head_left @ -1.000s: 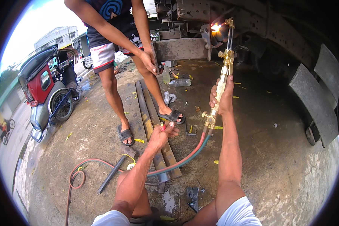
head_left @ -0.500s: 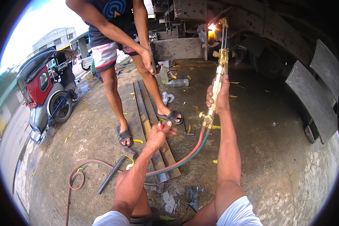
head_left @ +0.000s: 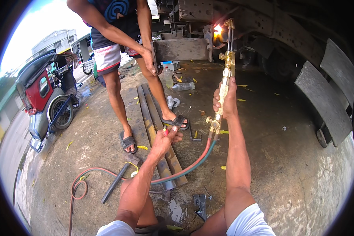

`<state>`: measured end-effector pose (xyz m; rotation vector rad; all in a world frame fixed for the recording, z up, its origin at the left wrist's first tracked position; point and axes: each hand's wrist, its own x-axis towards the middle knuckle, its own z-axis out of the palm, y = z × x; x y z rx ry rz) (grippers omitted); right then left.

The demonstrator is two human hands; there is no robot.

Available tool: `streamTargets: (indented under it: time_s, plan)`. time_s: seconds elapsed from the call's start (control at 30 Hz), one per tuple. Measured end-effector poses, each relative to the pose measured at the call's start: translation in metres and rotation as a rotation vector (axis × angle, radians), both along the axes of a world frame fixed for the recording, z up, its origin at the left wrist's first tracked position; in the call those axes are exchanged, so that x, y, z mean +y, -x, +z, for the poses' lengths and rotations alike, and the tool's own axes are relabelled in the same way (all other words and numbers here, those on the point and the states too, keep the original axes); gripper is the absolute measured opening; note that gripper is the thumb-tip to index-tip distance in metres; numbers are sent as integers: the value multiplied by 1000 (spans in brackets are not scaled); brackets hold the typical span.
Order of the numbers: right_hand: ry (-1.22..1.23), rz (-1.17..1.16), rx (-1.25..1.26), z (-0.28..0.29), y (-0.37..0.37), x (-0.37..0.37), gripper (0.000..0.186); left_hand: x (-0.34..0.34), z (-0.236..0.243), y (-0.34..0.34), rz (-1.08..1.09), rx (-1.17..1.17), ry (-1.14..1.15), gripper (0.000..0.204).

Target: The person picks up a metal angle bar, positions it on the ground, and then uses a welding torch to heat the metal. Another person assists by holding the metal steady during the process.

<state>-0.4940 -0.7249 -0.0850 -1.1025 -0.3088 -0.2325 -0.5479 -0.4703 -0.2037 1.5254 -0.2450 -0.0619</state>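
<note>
My right hand (head_left: 226, 100) is wrapped round the brass body of a cutting torch (head_left: 223, 92), held nearly upright. The torch's head (head_left: 229, 23) is up beside a truck's underside, and a bright orange glow (head_left: 218, 30) burns just left of it. A red hose and a green hose (head_left: 196, 165) run from its lower end and curve left below my left forearm. My left hand (head_left: 166, 139) is closed on a small red object (head_left: 166, 131) that looks like a lighter, mostly covered by the fingers. It hovers above long steel bars (head_left: 151, 122) on the ground.
Another person (head_left: 116, 70) in sandals stands ahead left, holding a flat piece upright against the truck's plate (head_left: 181, 50). Plastic bottles (head_left: 183, 86) lie behind. A dark pipe (head_left: 115, 184) and coiled hose (head_left: 80, 188) are at left, mudflaps (head_left: 320, 102) at right, a red tricycle (head_left: 39, 94) far left.
The whole view has shifted slightly, so everything sits a little further left. Both hands keep their holds, and the glow by the torch head persists.
</note>
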Motion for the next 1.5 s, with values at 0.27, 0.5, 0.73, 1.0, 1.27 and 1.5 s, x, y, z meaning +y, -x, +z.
streamTargets:
  time_s: [0.27,0.5,0.73,1.0,1.27,1.5]
  plan:
    - [67,-123,29,3,4,4,63,0,-1,0,-8,3,7,43]
    - [55,-140,-17,4,8,2,60,1,0,0,-4,9,0,44]
    - [117,-215,-28,6,20,1,54,-1,4,1,-8,-4,39,47]
    - [164,-397,9,4,39,4,43,-7,5,-6,-48,12,49,44]
    - [189,-463,16,-21,51,-6,32,-14,-11,-14,-198,91,-2,46]
    - [162,-463,81,-46,60,-9,30,-33,-22,-15,-259,97,1,51]
